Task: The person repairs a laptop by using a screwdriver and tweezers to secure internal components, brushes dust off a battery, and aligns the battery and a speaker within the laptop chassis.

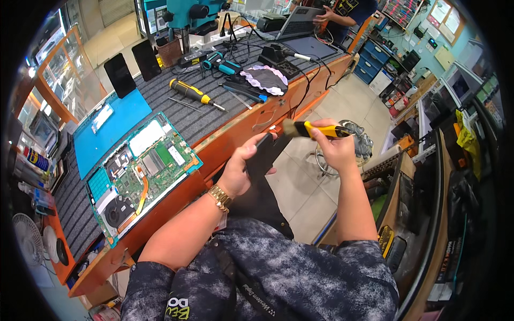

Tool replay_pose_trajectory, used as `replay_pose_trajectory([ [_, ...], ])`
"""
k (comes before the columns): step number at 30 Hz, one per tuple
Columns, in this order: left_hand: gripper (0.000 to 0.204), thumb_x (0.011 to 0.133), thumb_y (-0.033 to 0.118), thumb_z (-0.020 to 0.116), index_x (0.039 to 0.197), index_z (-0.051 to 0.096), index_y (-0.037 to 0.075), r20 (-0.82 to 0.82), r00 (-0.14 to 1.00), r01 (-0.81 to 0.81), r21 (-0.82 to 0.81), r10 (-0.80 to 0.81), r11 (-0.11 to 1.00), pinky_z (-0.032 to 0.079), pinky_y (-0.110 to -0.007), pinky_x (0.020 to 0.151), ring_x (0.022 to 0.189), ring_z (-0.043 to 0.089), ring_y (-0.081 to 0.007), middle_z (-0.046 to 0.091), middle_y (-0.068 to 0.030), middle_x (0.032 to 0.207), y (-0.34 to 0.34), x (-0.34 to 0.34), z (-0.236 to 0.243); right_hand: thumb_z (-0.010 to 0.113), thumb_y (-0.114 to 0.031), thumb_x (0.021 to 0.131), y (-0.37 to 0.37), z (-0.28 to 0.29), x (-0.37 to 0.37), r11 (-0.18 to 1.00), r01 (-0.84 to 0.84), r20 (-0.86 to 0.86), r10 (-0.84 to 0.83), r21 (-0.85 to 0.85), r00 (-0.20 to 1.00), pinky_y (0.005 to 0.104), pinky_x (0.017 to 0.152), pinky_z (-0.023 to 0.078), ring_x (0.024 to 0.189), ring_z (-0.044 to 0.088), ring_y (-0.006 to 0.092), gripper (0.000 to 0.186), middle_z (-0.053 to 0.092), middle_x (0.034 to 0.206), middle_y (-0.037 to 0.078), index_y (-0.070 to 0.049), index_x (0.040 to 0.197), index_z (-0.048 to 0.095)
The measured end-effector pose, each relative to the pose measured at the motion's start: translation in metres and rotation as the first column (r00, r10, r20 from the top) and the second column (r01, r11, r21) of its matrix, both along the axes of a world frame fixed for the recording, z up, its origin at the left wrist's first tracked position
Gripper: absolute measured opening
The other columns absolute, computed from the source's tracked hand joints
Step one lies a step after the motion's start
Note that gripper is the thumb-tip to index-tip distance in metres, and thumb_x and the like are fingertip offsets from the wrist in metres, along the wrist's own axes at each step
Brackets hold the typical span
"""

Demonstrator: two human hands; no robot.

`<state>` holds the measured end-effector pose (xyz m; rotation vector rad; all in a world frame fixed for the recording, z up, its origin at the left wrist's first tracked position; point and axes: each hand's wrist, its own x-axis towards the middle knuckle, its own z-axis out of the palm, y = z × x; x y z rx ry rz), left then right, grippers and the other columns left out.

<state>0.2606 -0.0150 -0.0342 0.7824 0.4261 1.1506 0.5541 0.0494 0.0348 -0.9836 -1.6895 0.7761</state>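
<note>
My left hand (241,171) grips a dark, flat rectangular object (261,152) in front of my body, off the bench edge. In my right hand (337,147) is a yellow-and-black handled brush (316,129), its pale bristles just above the object's upper end; whether they touch it I cannot tell. An opened teal laptop with exposed board, fan and copper heat pipe (155,160) lies on the bench (214,123) to my left, beside a blue mat (93,144). A yellow-and-black screwdriver (190,91) and thin metal tools lie behind it.
Two black phones or panels (120,75) stand at the back. Cables and assorted tools cover the far bench, where another person's hand (321,18) is at a grey laptop (297,24). A wheeled stool (353,144) stands below; cluttered shelving (428,176) runs along my right.
</note>
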Motion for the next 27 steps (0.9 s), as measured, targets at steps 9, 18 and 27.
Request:
replay_pose_trajectory([
  [9,0.093,0.100,0.077,0.048,0.165,0.057,0.011,0.408,0.912,0.106,-0.142,-0.039,0.984,0.052,-0.075,0.113,0.151,0.060,-0.0356,0.062,-0.0064,0.162,0.006,-0.012,0.007,0.072,-0.007,0.111,0.008,-0.055,0.016,0.987,0.156,-0.107,-0.150,0.046,0.983,0.0372,0.079,0.072,0.094,0.079,0.0216,0.016,0.076,0.111,0.015,0.005,0.122,0.072],
  [18,0.098,0.097,0.081,0.051,0.165,0.055,0.010,0.419,0.908,0.098,-0.152,-0.026,0.984,0.050,-0.078,0.115,0.152,0.059,-0.0389,0.061,-0.0059,0.163,0.005,-0.016,0.009,0.072,-0.008,0.111,0.017,-0.037,0.026,0.973,0.223,-0.270,-0.233,-0.067,0.934,0.0387,0.077,0.073,0.089,0.079,0.0231,0.018,0.077,0.114,0.016,0.007,0.122,0.072],
  [27,0.097,0.098,0.080,0.053,0.163,0.057,0.009,0.430,0.902,0.097,-0.128,-0.033,0.987,0.051,-0.079,0.112,0.149,0.061,-0.0414,0.059,-0.0086,0.165,0.006,-0.027,-0.001,0.075,-0.010,0.110,-0.004,-0.024,-0.008,0.987,0.140,-0.339,-0.157,-0.076,0.928,0.0329,0.077,0.067,0.087,0.077,0.0178,0.017,0.078,0.106,0.012,0.004,0.120,0.074],
])
